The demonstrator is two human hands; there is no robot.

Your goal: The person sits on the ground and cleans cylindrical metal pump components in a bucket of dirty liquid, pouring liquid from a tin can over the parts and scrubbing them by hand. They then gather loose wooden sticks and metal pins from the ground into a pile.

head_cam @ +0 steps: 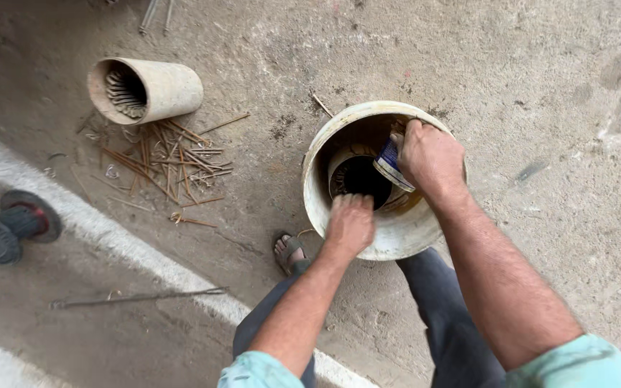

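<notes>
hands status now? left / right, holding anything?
Left hand: closed, fingers curled inside the bucket; cannot tell what it grips.
Right hand: closed on a small can, tilted over the bucket.

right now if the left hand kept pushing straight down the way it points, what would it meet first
Likely the rim of the smaller round container inside the pale bucket; the left hand is right at it, though depth is unclear.

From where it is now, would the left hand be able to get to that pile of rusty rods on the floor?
Probably yes. The left hand rests on the bucket rim, seemingly holding nothing, and the rods lie on open floor to its left with nothing between. It would likely need a lean.
</notes>
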